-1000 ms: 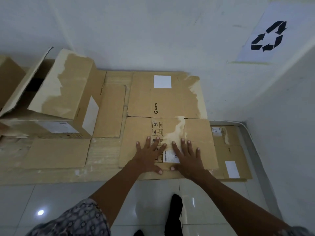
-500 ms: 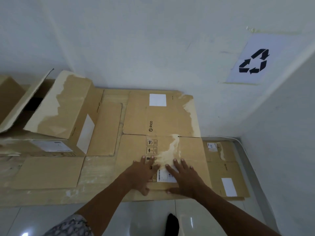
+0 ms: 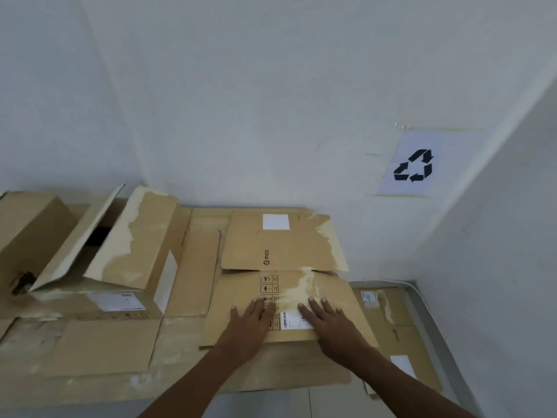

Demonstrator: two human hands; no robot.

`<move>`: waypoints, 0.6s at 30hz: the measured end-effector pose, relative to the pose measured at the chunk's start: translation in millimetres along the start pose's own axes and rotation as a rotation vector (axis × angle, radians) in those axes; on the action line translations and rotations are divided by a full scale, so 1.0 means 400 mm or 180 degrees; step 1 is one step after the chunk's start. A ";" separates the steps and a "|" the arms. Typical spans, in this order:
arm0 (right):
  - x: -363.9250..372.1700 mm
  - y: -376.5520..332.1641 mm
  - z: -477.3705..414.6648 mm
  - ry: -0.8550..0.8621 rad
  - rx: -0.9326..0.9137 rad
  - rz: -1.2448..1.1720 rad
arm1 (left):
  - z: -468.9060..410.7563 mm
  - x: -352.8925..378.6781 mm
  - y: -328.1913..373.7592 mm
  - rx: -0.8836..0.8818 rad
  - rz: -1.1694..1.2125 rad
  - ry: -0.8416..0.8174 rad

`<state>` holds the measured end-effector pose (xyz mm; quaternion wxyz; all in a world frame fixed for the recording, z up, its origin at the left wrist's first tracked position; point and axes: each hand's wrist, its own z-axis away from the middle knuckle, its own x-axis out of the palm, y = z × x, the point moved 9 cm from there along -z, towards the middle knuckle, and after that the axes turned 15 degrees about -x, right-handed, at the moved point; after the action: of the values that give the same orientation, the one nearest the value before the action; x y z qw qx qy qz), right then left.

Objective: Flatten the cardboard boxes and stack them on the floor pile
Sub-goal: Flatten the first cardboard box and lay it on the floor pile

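Since the earlier frame the view has tilted upward, so both hands sit lower in the picture and more of the wall (image 3: 271, 101) shows. The fingers, spread a second ago, now lie closer together. Both hands stay on the same panel.

**Hand state**
- The left hand (image 3: 248, 322) lies palm down with straight fingers, pressing on the flattened box (image 3: 283, 245). It grasps nothing.
- The right hand (image 3: 330, 325) lies the same way, just beside the left hand, also flat and released.

**Position of the flattened box**
- The flattened box lies directly under both palms and extends away from the fingertips toward the wall.
- Its near panel carries the hands; its far panel, printed "PICO", lies beyond the fingertips, past a fold line.
- A white shipping label (image 3: 294, 319) sits between the two hands; the right hand's thumb side touches it.
- A column of handling symbols (image 3: 269, 283) runs ahead of the left fingertips.
- The box rests on top of the floor pile (image 3: 105, 348) of flat cardboard, which spreads out to the left of the left hand and under both wrists.

**Surroundings**
- An open box (image 3: 141, 236) with raised flaps stands well to the left of the left hand.
- A smaller flat box (image 3: 394, 315) lies on the floor just right of the right hand.
- A recycling sign (image 3: 414, 165) is taped to the wall above and to the right of the right hand.
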<state>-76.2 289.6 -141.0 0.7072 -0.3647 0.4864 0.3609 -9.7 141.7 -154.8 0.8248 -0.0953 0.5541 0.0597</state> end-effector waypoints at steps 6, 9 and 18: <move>-0.068 -0.004 0.057 0.0193 0.0162 0.0158 | 0.026 -0.078 -0.021 -0.0121 0.0153 0.0052; -0.110 0.000 0.066 0.0229 0.0242 0.0212 | 0.032 -0.114 -0.033 -0.0089 0.0160 0.0241; -0.168 0.068 0.137 0.0036 0.0073 0.0454 | 0.056 -0.161 0.061 -0.0076 -0.0125 0.0397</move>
<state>-94.4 339.5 -67.2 0.6810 -0.3230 0.5193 0.4028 -18.9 171.0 -89.0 0.7886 -0.1194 0.6016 0.0441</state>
